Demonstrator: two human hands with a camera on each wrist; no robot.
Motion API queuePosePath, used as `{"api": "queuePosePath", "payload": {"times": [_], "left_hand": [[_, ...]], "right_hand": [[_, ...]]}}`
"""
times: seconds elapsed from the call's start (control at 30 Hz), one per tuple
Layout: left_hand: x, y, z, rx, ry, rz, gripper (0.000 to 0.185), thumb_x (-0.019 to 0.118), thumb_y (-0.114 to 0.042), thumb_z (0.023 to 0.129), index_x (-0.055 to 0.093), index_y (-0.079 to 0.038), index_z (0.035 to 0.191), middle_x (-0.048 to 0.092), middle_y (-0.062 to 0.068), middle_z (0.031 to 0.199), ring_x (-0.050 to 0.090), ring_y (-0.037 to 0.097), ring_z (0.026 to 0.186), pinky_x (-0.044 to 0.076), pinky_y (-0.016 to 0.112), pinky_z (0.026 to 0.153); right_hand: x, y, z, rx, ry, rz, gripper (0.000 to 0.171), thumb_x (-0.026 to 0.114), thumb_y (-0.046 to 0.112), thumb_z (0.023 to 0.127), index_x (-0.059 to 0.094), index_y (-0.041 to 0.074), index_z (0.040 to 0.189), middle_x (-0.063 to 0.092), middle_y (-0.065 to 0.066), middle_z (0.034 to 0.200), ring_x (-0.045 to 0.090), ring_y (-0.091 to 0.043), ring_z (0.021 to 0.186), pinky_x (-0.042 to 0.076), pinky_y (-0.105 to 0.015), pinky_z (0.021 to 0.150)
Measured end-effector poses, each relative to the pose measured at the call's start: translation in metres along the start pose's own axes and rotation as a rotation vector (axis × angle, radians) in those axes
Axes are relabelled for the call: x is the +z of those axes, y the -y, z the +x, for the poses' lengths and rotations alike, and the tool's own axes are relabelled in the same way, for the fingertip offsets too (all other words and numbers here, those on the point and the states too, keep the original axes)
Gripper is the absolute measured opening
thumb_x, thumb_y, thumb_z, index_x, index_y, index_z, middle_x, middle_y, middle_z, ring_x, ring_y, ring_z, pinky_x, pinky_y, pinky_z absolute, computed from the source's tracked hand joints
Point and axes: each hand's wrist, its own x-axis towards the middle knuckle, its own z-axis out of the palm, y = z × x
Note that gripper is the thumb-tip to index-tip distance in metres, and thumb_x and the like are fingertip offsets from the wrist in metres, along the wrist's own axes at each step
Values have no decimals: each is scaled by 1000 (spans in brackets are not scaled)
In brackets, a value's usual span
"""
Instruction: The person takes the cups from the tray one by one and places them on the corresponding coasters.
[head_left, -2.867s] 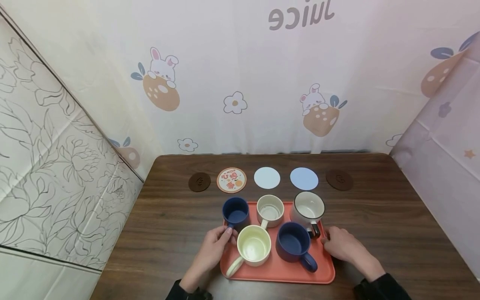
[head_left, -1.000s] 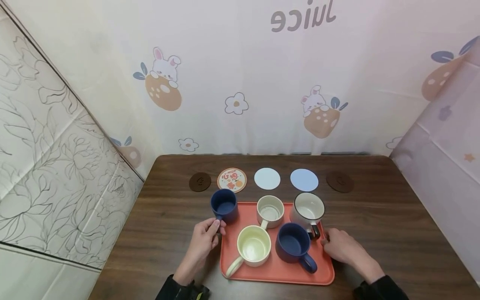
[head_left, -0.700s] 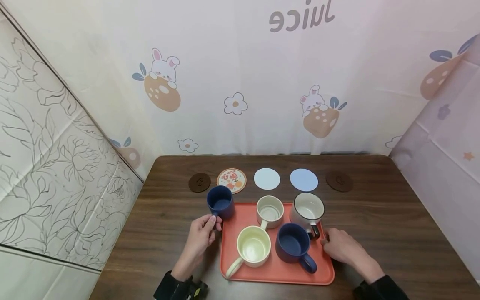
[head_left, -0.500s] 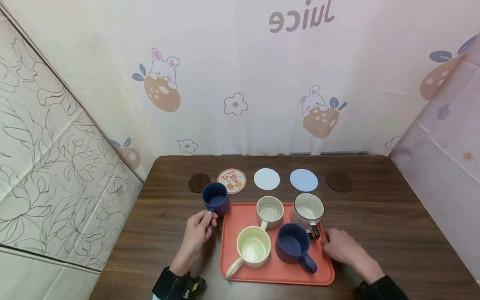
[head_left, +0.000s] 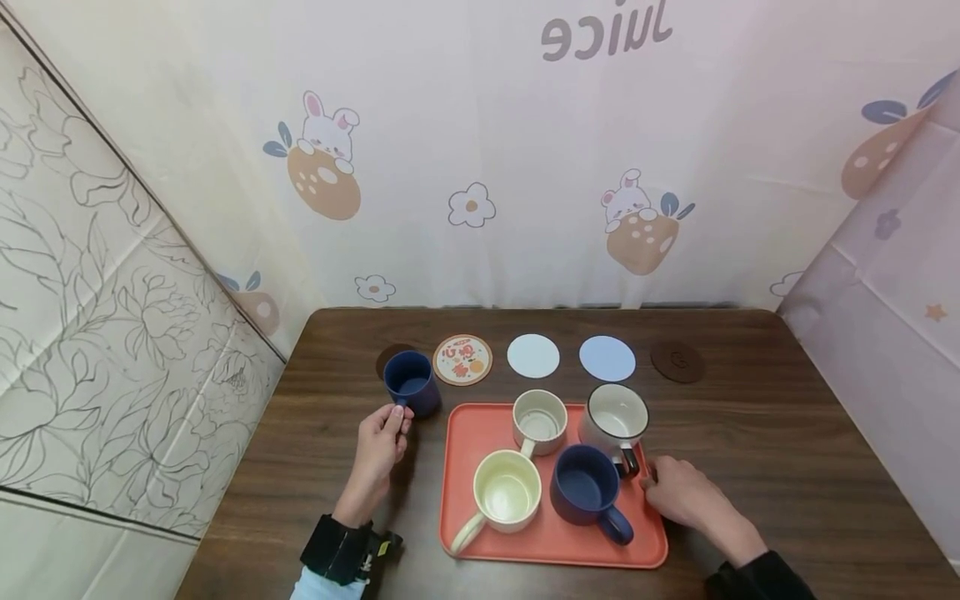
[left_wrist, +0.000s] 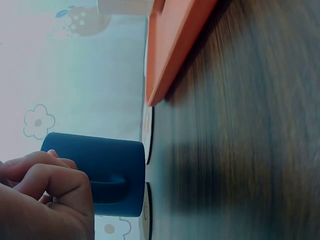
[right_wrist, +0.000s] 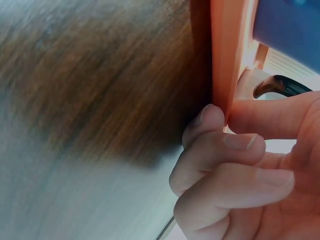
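Note:
My left hand (head_left: 378,443) pinches the handle of a small navy mug (head_left: 412,382), which hangs upright over the table left of the tray and partly covers the dark brown coaster (head_left: 388,354). In the left wrist view a gap and a shadow show beneath the mug (left_wrist: 95,170). My right hand (head_left: 686,493) grips the right rim of the coral tray (head_left: 540,546), thumb and fingertips on the rim (right_wrist: 227,60). On the tray stand a pale yellow mug (head_left: 498,521), a cream mug (head_left: 540,442), a black-rimmed white mug (head_left: 611,437) and a larger navy mug (head_left: 581,504).
Along the back of the wooden table (head_left: 315,467) lie a patterned orange-rimmed coaster (head_left: 462,360), a white coaster (head_left: 533,356), a pale blue coaster (head_left: 607,358) and another dark brown coaster (head_left: 677,361). A printed curtain (head_left: 480,125) hangs behind the table's far edge.
My left hand has carried the small navy mug off the tray, leftward and away from me, to the leftmost coaster's near edge. The right hand has stayed at the tray's rim.

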Motion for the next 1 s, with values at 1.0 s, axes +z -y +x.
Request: {"api": "queuePosePath", "payload": {"times": [1.0], "left_hand": [[-17, -5, 43, 79, -30, -41, 36, 39, -21, 116, 57, 11, 112, 49, 4, 87, 40, 8, 57, 29, 19, 50]], "right_hand": [[4, 0, -1, -16, -14, 15, 13, 57, 9, 100, 64, 0, 104, 54, -8, 76, 55, -21, 66, 42, -35, 60]]}}
